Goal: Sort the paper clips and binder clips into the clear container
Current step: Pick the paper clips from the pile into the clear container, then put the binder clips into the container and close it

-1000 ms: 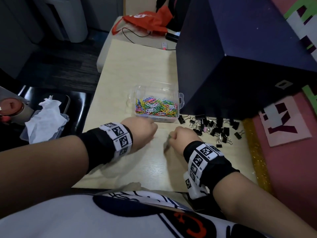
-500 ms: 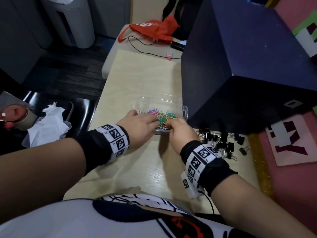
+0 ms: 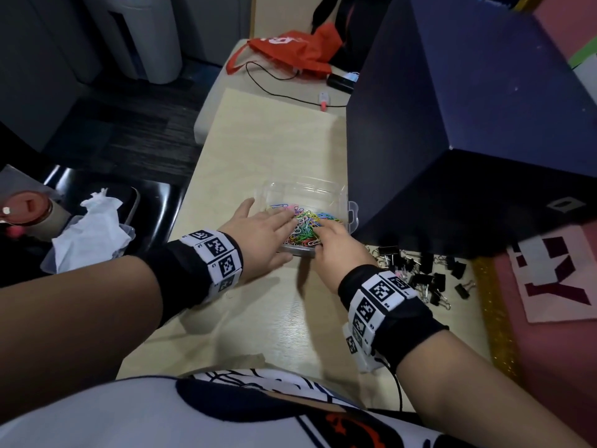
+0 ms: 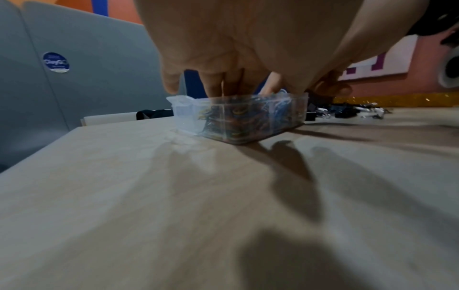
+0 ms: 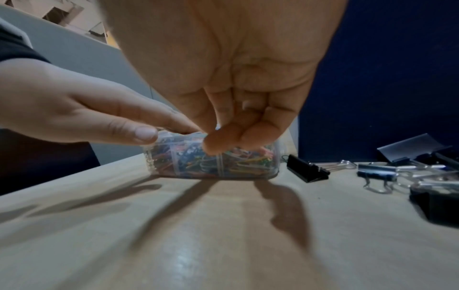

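The clear container (image 3: pixel 336 195) stands on the pale table (image 3: pixel 258 150), holding a heap of coloured paper clips (image 3: pixel 311 221). My left hand (image 3: pixel 287 219) reaches over its near left side, fingers straight and lying on the clips; the left wrist view shows the left hand (image 4: pixel 231 86) dipping into the container (image 4: pixel 248 117). My right hand (image 3: pixel 326 232) hangs over the near right corner. In the right wrist view the right hand (image 5: pixel 228 135) has its fingers curled and bunched against the thumb, with no clip showing between them. Black binder clips (image 3: pixel 420 273) lie loose to the right.
A large dark blue box (image 3: pixel 468 124) stands right behind the container and the binder clips. At the table's far end lie a red bag (image 3: pixel 290 50) and a cable. A tub with tissue (image 3: pixel 90 227) sits on a black chair to the left.
Both hands left the table in front of the container and moved forward over it. The left hand went from a fist to straight fingers. The camera tilted.
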